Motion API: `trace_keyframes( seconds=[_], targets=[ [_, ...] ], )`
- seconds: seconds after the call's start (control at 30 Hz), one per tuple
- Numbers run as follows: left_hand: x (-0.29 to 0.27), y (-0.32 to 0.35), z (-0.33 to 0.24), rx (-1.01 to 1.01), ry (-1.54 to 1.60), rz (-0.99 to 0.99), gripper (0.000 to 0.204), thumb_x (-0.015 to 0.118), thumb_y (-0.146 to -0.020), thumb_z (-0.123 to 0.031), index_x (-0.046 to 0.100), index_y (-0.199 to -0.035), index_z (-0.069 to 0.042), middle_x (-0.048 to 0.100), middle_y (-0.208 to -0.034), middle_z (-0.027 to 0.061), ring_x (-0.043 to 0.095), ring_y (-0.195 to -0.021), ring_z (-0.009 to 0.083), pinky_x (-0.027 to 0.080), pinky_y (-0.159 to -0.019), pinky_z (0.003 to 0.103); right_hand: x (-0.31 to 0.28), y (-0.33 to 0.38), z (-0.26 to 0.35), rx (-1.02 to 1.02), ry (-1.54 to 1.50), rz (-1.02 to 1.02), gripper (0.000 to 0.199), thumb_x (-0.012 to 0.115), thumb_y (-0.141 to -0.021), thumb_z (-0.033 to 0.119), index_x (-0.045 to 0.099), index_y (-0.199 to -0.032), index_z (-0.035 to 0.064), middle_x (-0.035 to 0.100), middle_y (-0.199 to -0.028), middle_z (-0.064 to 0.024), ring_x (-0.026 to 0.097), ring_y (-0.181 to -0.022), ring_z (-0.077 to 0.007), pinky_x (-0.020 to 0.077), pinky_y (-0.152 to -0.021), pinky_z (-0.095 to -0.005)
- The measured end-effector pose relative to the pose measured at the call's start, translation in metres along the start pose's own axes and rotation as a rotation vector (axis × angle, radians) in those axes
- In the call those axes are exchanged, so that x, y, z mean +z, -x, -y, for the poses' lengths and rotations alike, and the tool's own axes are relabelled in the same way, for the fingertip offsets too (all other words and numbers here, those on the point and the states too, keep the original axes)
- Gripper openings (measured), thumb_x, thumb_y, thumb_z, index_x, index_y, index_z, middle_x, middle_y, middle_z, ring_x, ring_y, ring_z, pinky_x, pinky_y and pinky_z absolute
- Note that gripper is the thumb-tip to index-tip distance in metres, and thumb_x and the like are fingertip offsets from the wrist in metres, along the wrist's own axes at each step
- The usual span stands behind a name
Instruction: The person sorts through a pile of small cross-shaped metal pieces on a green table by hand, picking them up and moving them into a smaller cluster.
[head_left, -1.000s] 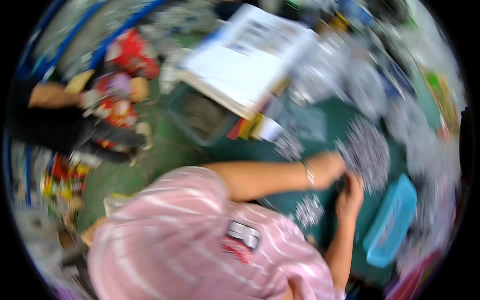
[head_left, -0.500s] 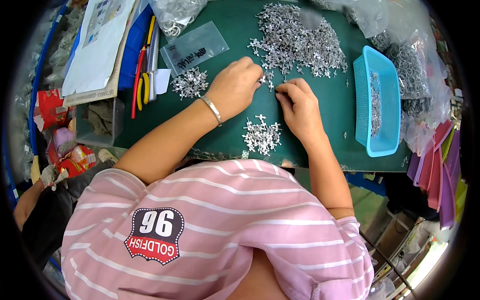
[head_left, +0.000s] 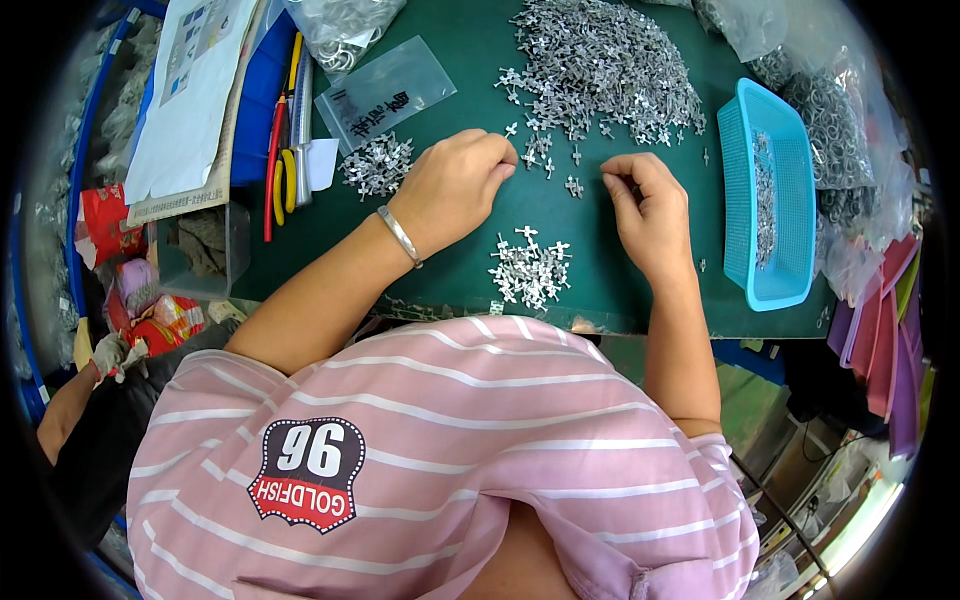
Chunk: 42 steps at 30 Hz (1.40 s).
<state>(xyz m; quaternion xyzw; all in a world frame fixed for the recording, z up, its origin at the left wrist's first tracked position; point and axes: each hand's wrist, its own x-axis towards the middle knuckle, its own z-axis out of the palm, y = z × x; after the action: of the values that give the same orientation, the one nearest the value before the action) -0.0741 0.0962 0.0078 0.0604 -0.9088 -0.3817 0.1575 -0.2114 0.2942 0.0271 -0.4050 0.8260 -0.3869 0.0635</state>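
My left hand point(head_left: 452, 185), with a metal bangle at the wrist, is closed, thumb and index finger brought together. Whatever its fingertips hold, if anything, is too small or hidden. Just right of it lie a few loose cross-shaped metal pieces point(head_left: 537, 148). My right hand point(head_left: 652, 212) is also closed in a pinch, its contents hidden; a small cluster of crosses point(head_left: 574, 187) lies left of its fingertips. Beyond both hands spreads a large heap of silver crosses point(head_left: 605, 75). One smaller pile point(head_left: 376, 166) sits by my left wrist, another pile point(head_left: 530, 272) near the table's front edge.
A blue plastic basket point(head_left: 737, 200) with small metal pieces stands at the right, beside bags of metal rings point(head_left: 825, 130). Pliers point(head_left: 285, 180) and a printed clear bag point(head_left: 387, 92) lie on the left of the green table point(head_left: 455, 285). Another person's gloved hand point(head_left: 112, 355) shows far left.
My hands have moved apart: the right one rightward, the left one slightly left and down. Crosses between them are now uncovered. The whole view has shifted a little.
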Motion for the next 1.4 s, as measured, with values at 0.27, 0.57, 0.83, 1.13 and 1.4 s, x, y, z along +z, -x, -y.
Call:
trace_keyframes(
  seconds=[0.27, 0.57, 0.83, 1.13, 1.4],
  targets=[
    [0.009, -0.017, -0.009, 0.017, 0.087, -0.099, 0.017, 0.066, -0.086, 0.000, 0.066, -0.103, 0.000, 0.064, -0.088, 0.0135, 0.066, -0.076, 0.0256, 0.053, -0.069, 0.033, 0.019, 0.010, 0.004, -0.184, 0.147, -0.030, 0.012, 0.070, -0.082, 0.001, 0.068, -0.094, 0.0022, 0.063, -0.091, -0.0125, 0.063, -0.086, -0.0315, 0.0522, -0.075, -0.0388],
    [0.016, -0.011, -0.026, -0.385, 0.779, 0.182, 0.015, 0.069, -0.091, -0.003, 0.065, -0.104, 0.003, 0.068, -0.095, 0.0061, 0.067, -0.084, 0.0108, 0.057, -0.075, 0.024, 0.022, 0.021, 0.030, -0.013, -0.243, -0.041, 0.007, 0.066, -0.087, -0.003, 0.067, -0.093, 0.0002, 0.067, -0.086, -0.0136, 0.067, -0.075, -0.0260, 0.0528, -0.065, -0.0325],
    [-0.064, 0.015, 0.008, -0.142, 0.044, -0.055, 0.007, 0.066, -0.087, 0.003, 0.066, -0.094, 0.001, 0.065, -0.088, 0.0051, 0.063, -0.074, 0.0098, 0.051, -0.067, 0.024, -0.006, 0.016, 0.001, 0.007, 0.038, -0.087, 0.010, 0.066, -0.083, -0.005, 0.066, -0.092, -0.0003, 0.065, -0.088, -0.0152, 0.065, -0.079, -0.0330, 0.0525, -0.070, -0.0371],
    [-0.071, 0.019, 0.006, -0.114, -0.058, -0.084, 0.008, 0.068, -0.085, 0.002, 0.066, -0.092, 0.001, 0.064, -0.089, 0.0078, 0.062, -0.075, 0.0159, 0.050, -0.068, 0.026, 0.019, -0.001, 0.011, -0.151, -0.040, 0.017, 0.010, 0.067, -0.085, -0.002, 0.067, -0.094, 0.0017, 0.064, -0.089, -0.0127, 0.064, -0.080, -0.0338, 0.0527, -0.070, -0.0401],
    [0.005, -0.011, -0.030, 0.111, 0.232, 0.070, 0.029, 0.078, -0.077, -0.005, 0.064, -0.102, -0.002, 0.063, -0.089, 0.0107, 0.065, -0.073, 0.0206, 0.053, -0.065, 0.032, 0.016, 0.008, 0.018, 0.019, -0.197, 0.062, 0.010, 0.065, -0.086, -0.006, 0.064, -0.093, 0.0011, 0.065, -0.086, -0.0111, 0.067, -0.076, -0.0235, 0.0529, -0.067, -0.0322]
  ],
)
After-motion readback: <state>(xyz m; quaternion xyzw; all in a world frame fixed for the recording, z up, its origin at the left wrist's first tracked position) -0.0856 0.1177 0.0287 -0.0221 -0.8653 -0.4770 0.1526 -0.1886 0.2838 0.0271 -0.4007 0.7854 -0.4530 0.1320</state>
